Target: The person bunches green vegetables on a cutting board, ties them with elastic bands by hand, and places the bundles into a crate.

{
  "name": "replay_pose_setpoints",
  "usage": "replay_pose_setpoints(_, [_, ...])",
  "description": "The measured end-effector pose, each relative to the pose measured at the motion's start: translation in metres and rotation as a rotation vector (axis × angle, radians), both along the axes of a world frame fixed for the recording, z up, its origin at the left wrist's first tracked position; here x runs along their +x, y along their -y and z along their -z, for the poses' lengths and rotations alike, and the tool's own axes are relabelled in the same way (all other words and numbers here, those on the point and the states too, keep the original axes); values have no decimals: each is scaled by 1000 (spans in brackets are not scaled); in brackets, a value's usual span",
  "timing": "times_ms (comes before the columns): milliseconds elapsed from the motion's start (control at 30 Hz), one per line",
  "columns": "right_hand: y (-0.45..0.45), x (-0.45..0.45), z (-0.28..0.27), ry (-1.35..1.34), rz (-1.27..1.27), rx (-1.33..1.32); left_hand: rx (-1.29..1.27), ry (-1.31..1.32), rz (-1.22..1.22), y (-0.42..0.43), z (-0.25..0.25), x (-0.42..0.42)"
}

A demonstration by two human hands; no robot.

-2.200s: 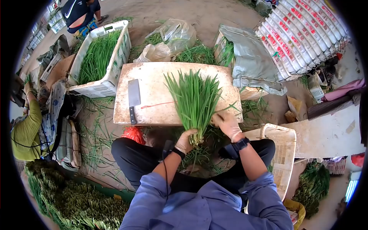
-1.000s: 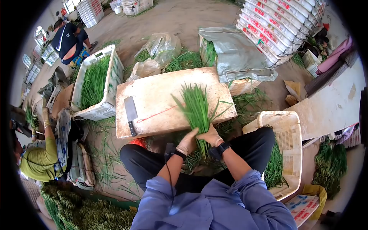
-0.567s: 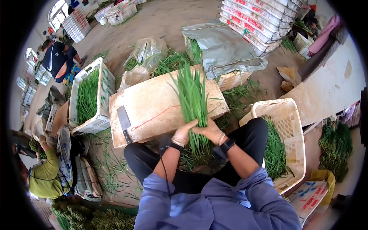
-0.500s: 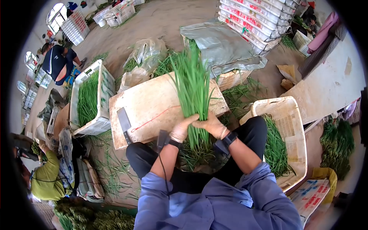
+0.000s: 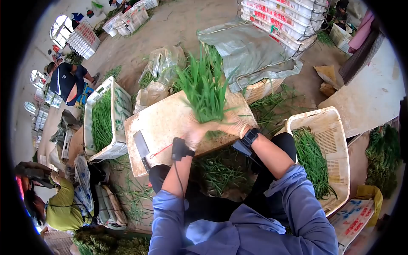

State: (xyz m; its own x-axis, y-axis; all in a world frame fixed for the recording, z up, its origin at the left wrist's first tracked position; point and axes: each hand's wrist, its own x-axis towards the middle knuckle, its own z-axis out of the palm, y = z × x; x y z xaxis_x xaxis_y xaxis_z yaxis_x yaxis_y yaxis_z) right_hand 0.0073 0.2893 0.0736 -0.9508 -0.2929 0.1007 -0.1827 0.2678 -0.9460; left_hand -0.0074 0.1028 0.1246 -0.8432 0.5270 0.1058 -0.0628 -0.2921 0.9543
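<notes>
You have both hands on the bunch, and the change is in where you hold it. Half a second ago your hands were at the board's near edge, with the stalk ends hanging well below them over your lap. Now the left hand and the right hand are farther forward, over the near part of the board, and only a short piece of green shows beneath them. Both are closed around the bunch's lower part, one from each side. Motion blur hides your fingers, so how tightly each one grips cannot be told.

The bunch stands over the board, leaves fanned up and away from you, tips spread past the far edge. Whether its lower ends touch the board is hidden by your hands. My judgement is that the bunch is now at the work surface, loosely gathered, with its leaves uneven.

The knife has not been taken up; it lies at the board's left end, apart from both hands, with the red cord just beside it. With both hands occupied, neither seems free for it. The patch of loose leaves on the floor between your knees now shows more plainly, and the right crate beside your right knee holds more greens.
</notes>
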Motion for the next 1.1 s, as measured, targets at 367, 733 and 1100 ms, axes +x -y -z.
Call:
replay_pose_setpoints(367, [4,2,-12,-99,151,-59,-11,-7,-104,-10,8,-6])
replay_pose_setpoints(733, [1,1,5,-165,188,26,54,-11,-161,-14,15,-8])
replay_pose_setpoints(1100, [37,50,-61,-167,10,-38,128,524,61,54,29,27])
